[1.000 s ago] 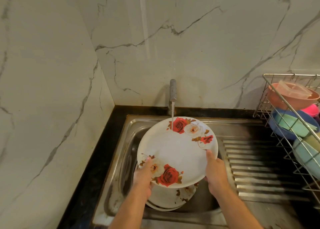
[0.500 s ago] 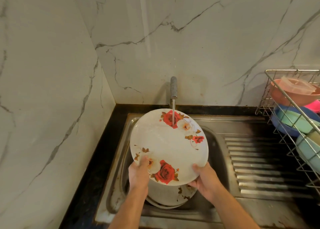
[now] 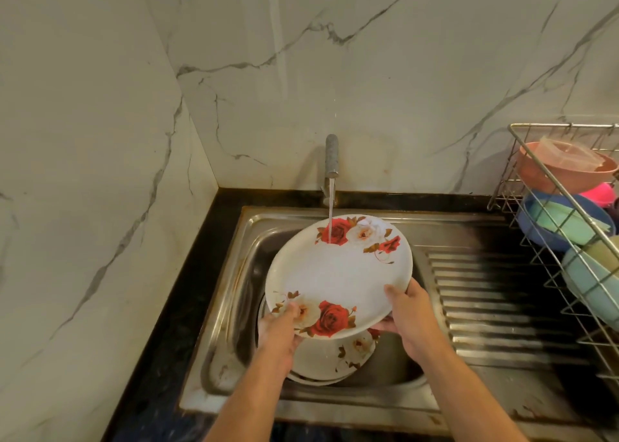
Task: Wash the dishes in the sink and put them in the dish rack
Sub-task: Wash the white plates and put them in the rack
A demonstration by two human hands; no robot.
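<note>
2 hands grip 1 rose-patterned plate (image 3: 338,274) over the sink (image 3: 418,398): left hand (image 3: 279,329) at its near-left rim, right hand (image 3: 410,314) at its near-right rim. Tap (image 3: 331,155) water strikes its far edge. More plates (image 3: 330,358) lie beneath; the dish rack (image 3: 566,227) stands at the sink's right edge.

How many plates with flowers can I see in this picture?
2. One plate is held by both hands under the running tap. A second plate lies below it in the sink, partly covered. There may be more plates hidden beneath it.
</note>
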